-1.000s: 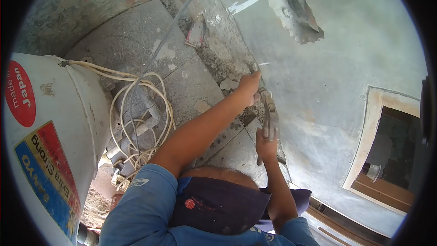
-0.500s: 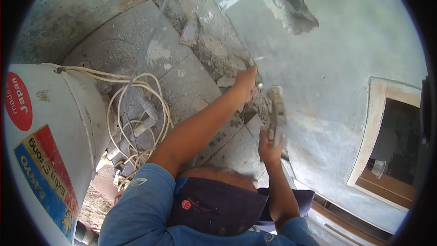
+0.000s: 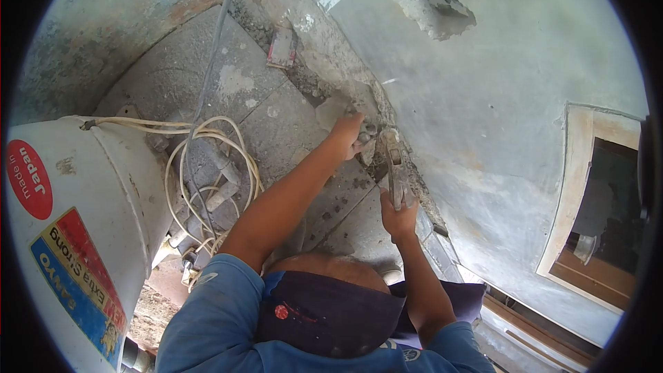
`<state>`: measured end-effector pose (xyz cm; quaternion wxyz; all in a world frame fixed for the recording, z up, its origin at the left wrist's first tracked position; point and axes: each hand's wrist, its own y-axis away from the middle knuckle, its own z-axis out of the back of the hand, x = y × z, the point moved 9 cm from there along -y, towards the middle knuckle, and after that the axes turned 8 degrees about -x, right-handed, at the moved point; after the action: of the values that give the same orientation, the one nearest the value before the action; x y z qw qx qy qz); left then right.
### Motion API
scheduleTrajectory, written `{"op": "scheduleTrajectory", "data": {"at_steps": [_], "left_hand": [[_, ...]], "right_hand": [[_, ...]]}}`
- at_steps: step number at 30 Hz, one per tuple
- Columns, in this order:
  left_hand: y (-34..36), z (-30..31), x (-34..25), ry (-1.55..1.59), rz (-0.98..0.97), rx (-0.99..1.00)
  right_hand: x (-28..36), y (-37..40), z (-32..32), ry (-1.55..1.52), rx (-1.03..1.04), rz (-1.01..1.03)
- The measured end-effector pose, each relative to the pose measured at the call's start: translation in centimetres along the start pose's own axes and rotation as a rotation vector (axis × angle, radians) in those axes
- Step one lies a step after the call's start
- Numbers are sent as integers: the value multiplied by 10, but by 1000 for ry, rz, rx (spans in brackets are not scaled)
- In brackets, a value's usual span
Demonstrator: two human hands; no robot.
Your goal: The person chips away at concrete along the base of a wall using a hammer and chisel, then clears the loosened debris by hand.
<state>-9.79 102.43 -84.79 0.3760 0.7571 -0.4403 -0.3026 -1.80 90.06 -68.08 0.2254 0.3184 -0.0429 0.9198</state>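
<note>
Head view: your left hand (image 3: 350,137) grips a metal tool (image 3: 371,129) near the wall (image 3: 511,90); your right hand (image 3: 399,217) is closed around a hammer (image 3: 395,159).

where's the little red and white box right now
In the head view, the box lies upper centre-left, beyond the left hand, at the edge of the grey floor slabs.

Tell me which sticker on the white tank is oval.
The red Japan sticker, with its rounded outline; the SANYO sticker has straight sides and corners.
</note>
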Motion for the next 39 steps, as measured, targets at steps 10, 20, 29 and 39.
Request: {"op": "scheduleTrajectory", "data": {"at_steps": [10, 20, 29, 39], "left_hand": [[12, 22, -15, -522, -218, 1], [19, 1, -34, -324, -281, -237], [62, 85, -81, -1171, -855, -534], [51, 54, -32, -1007, -539, 66]], "right_hand": [[23, -3, 6, 0, -88, -144], [80, -9, 16, -134, -214, 39], [53, 2, 26, 32, -184, 189], [62, 3, 25, -37, -240, 224]]}}
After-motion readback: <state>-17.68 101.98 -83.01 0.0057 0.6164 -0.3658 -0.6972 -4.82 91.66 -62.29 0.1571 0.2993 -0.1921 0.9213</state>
